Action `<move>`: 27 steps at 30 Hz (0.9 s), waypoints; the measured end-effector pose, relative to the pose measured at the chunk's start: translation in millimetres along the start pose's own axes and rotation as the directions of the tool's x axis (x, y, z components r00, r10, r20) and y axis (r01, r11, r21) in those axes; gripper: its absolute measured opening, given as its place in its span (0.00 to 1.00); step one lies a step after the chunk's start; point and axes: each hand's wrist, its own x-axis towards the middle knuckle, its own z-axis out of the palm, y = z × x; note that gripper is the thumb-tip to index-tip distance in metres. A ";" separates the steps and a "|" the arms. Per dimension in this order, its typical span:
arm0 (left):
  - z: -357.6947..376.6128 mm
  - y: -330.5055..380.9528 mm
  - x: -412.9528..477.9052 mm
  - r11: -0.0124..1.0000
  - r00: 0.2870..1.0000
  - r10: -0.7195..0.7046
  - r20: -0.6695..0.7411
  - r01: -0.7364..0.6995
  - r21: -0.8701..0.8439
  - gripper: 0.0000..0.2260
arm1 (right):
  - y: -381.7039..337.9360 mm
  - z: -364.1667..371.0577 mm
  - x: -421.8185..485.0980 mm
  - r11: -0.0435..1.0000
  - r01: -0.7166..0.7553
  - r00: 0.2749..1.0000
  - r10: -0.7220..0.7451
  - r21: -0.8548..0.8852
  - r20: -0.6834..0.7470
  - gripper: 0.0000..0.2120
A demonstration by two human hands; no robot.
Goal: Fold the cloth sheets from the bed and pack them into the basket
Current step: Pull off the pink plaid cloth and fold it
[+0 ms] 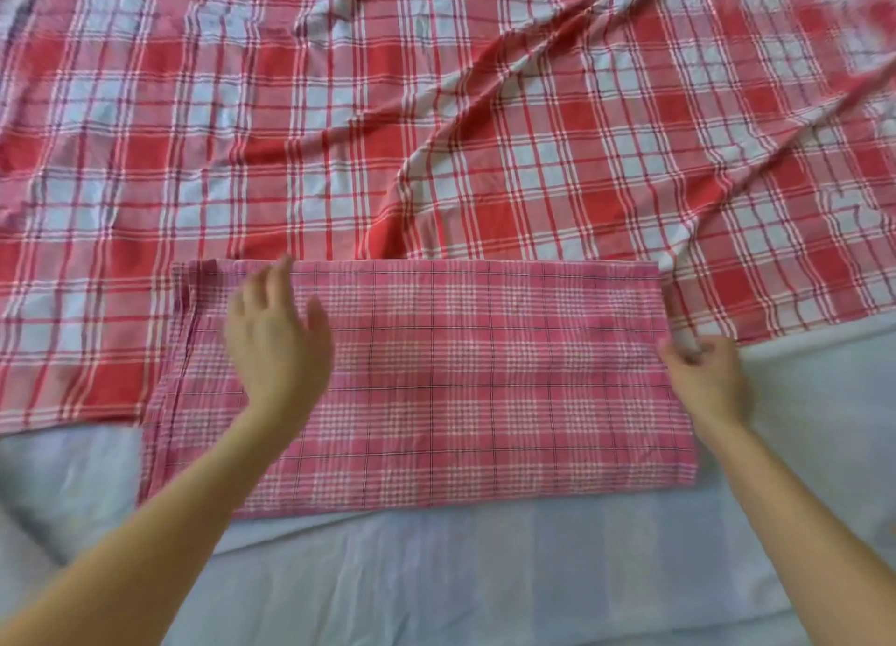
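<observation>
A pink checked cloth [460,383] lies folded into a wide rectangle on the bed, near its front edge. My left hand [276,335] is over the cloth's left part with fingers spread and straight, blurred by motion. My right hand [703,378] sits at the cloth's right edge with its fingers curled at the fabric there; whether it pinches the edge is hard to tell. No basket is in view.
A large red and white checked sheet [436,126] lies spread and wrinkled across the far part of the bed, partly under the pink cloth. A pale blue bed sheet [436,572] covers the near part of the bed.
</observation>
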 end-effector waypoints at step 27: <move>15.6 18.3 -47.2 0.828 0.836 -0.201 0.510 0.424 -0.368 0.12 | -107.9 117.2 -218.4 0.620 0.755 0.538 -0.401 -0.213 0.741 0.37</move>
